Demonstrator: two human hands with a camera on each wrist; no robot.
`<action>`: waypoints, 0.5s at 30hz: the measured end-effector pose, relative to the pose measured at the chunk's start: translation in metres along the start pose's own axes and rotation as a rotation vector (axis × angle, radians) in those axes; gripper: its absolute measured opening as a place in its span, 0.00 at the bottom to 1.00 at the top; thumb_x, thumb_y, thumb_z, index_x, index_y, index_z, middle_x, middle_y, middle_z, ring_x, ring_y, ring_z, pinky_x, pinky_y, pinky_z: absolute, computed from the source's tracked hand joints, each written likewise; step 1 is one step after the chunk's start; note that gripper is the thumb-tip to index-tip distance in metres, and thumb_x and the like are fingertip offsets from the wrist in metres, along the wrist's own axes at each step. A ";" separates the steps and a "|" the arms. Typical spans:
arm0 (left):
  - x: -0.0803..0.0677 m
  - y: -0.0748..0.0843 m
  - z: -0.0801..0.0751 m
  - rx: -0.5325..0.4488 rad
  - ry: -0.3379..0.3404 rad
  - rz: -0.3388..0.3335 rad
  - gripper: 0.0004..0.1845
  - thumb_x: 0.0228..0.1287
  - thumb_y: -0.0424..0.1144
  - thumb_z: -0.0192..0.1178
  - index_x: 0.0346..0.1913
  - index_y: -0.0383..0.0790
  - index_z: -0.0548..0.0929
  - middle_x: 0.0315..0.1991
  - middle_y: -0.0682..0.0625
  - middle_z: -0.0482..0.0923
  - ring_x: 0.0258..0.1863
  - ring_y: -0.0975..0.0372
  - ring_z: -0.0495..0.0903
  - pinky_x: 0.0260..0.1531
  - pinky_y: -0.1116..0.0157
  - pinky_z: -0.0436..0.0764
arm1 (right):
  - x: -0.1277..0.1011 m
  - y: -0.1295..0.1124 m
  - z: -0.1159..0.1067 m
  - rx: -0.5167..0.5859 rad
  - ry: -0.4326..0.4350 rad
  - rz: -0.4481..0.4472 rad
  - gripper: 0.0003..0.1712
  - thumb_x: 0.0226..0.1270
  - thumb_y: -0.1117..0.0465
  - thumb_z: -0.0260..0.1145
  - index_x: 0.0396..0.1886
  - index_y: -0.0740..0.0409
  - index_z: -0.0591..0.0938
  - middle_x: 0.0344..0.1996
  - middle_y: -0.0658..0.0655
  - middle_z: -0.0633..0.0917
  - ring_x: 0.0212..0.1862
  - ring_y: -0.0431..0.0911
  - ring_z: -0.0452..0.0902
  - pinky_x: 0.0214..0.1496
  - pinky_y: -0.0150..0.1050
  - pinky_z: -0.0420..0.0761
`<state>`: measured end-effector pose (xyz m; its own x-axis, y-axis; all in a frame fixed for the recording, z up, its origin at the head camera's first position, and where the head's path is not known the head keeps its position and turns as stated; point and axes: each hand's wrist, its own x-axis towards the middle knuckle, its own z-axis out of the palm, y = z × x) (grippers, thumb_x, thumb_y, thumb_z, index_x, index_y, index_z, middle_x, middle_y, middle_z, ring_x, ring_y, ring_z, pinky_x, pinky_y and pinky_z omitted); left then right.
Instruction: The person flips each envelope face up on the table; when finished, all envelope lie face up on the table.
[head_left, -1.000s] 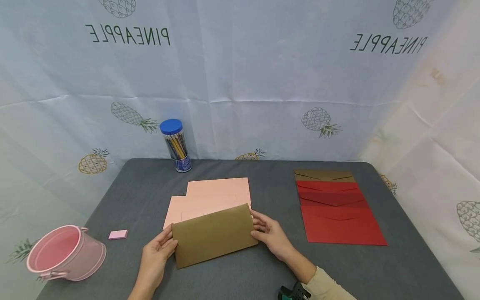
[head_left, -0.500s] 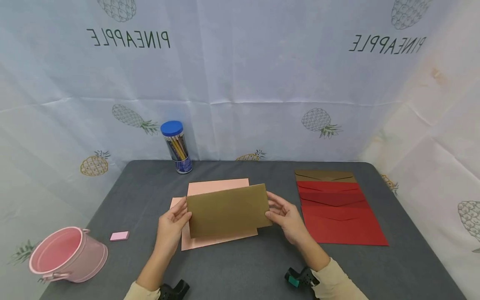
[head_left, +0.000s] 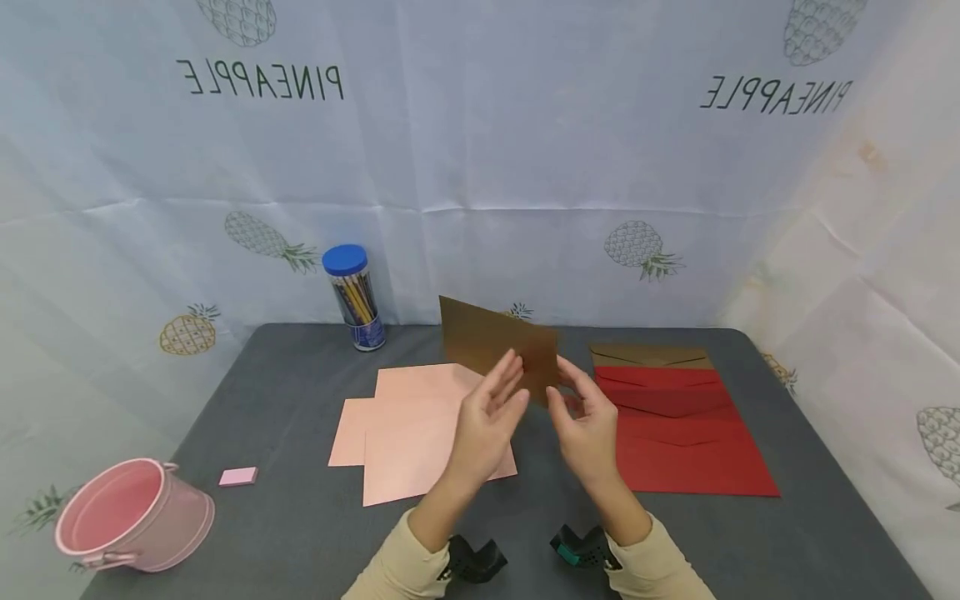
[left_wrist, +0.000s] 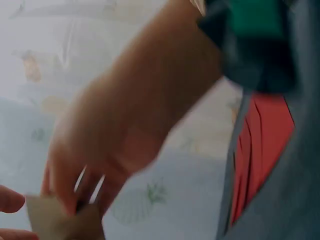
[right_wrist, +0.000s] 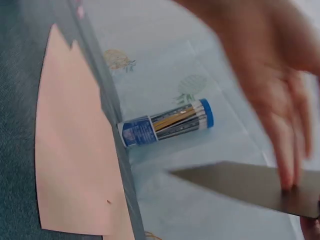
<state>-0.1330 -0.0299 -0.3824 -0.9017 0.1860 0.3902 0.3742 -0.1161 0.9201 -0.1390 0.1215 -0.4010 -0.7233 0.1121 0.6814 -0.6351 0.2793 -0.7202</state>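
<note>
A brown envelope is held up over the table, turned at a slant. My right hand pinches its right end between thumb and fingers; the left wrist view also shows this right hand on the envelope. My left hand has its fingers extended, fingertips at the near face of the envelope. In the right wrist view, straight fingers of the left hand meet the envelope's surface. Overlapping pale pink paper rectangles lie behind and left of the hands.
On the right lies an overlapping row of red envelopes with a brown envelope at its far end. A blue-lidded pencil tub stands at the back. To the left are a pink bucket and a small pink block.
The brown envelope has risen from over the pink papers and swung to a slant. My left hand has left its left end and moved right to its face; my right hand keeps its grip.
</note>
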 end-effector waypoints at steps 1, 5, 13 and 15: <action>0.000 0.002 0.007 -0.016 -0.025 0.020 0.31 0.70 0.34 0.53 0.72 0.33 0.57 0.71 0.41 0.58 0.70 0.54 0.60 0.63 0.56 0.68 | -0.001 -0.002 0.002 -0.034 -0.004 -0.082 0.24 0.58 0.76 0.64 0.57 0.67 0.77 0.46 0.65 0.83 0.48 0.42 0.80 0.46 0.25 0.80; -0.002 0.006 0.021 -0.073 -0.028 0.105 0.33 0.69 0.32 0.53 0.73 0.33 0.52 0.72 0.39 0.54 0.70 0.53 0.59 0.60 0.56 0.69 | -0.001 -0.006 0.007 -0.098 -0.068 -0.296 0.19 0.67 0.67 0.61 0.56 0.67 0.78 0.52 0.65 0.81 0.55 0.48 0.77 0.56 0.27 0.76; -0.002 -0.004 0.006 -0.156 0.082 0.105 0.35 0.69 0.27 0.51 0.73 0.37 0.47 0.66 0.34 0.64 0.61 0.48 0.73 0.53 0.65 0.78 | 0.001 -0.003 0.002 -0.043 -0.277 -0.295 0.23 0.61 0.72 0.63 0.58 0.65 0.77 0.58 0.62 0.78 0.61 0.49 0.72 0.63 0.29 0.71; 0.000 -0.006 -0.001 -0.145 0.109 0.068 0.36 0.69 0.26 0.49 0.74 0.42 0.45 0.64 0.36 0.67 0.57 0.48 0.76 0.49 0.66 0.80 | 0.004 0.000 -0.003 -0.036 -0.281 -0.255 0.26 0.56 0.76 0.64 0.58 0.66 0.77 0.57 0.62 0.79 0.61 0.46 0.73 0.62 0.29 0.71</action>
<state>-0.1357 -0.0304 -0.3876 -0.8965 0.0673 0.4378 0.4069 -0.2654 0.8741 -0.1412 0.1246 -0.3985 -0.5927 -0.2296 0.7720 -0.7979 0.2981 -0.5239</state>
